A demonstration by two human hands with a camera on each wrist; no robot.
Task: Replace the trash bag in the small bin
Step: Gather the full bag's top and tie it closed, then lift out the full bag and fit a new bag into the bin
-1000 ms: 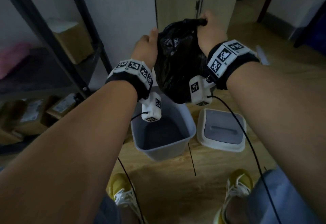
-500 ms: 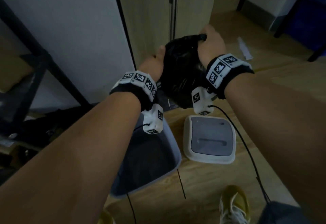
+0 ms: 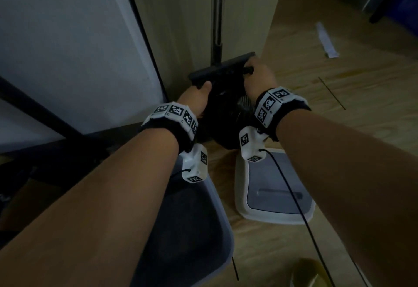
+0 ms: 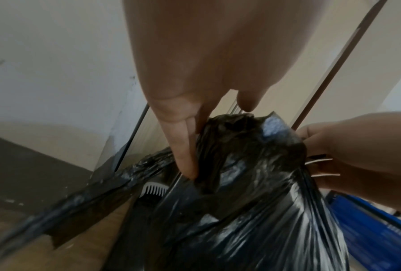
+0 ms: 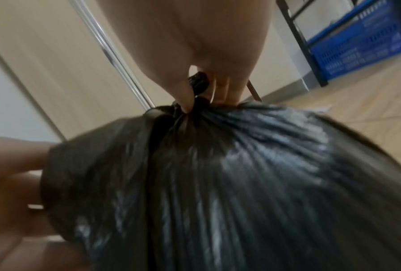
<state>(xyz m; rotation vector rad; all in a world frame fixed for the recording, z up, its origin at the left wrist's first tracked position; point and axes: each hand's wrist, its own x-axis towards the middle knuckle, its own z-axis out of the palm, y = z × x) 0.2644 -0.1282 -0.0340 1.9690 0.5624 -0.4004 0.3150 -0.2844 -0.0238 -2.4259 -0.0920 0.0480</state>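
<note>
The person's left hand (image 3: 196, 100) and right hand (image 3: 260, 77) are both holding a filled, crinkled black plastic trash bag (image 3: 224, 110) out in front of the body, above the wooden floor (image 3: 339, 96) and close to a pale cabinet door (image 3: 181, 15). The bag is hanging beyond the open grey plastic small bin (image 3: 217, 214), which is standing on the floor under the left forearm. In the right wrist view, the right hand's grip is clenching the gathered, twisted neck of the bag (image 5: 198, 86), with the thumb pinching it against the fingers (image 5: 222, 86). In the left wrist view, the left hand's grip is pinching a fold of the bag's upper edge between thumb and fingers (image 4: 183, 146), while a loose black strip of the bag (image 4: 83, 199) is trailing down to the left. A white comb-like toothed piece (image 4: 154, 189) is showing just beside the bag, below the left fingers; what it belongs to is unclear.

A white square bin lid with a grey centre panel (image 3: 276, 194) is lying flat on the floor just right of the bin, apart from it. A yellow shoe (image 3: 309, 273) is showing at the bottom edge. A white scrap of paper (image 3: 325, 40) is lying farther off on the floor, and a blue perforated plastic crate (image 5: 352, 45) is sitting on the floor in the background.
</note>
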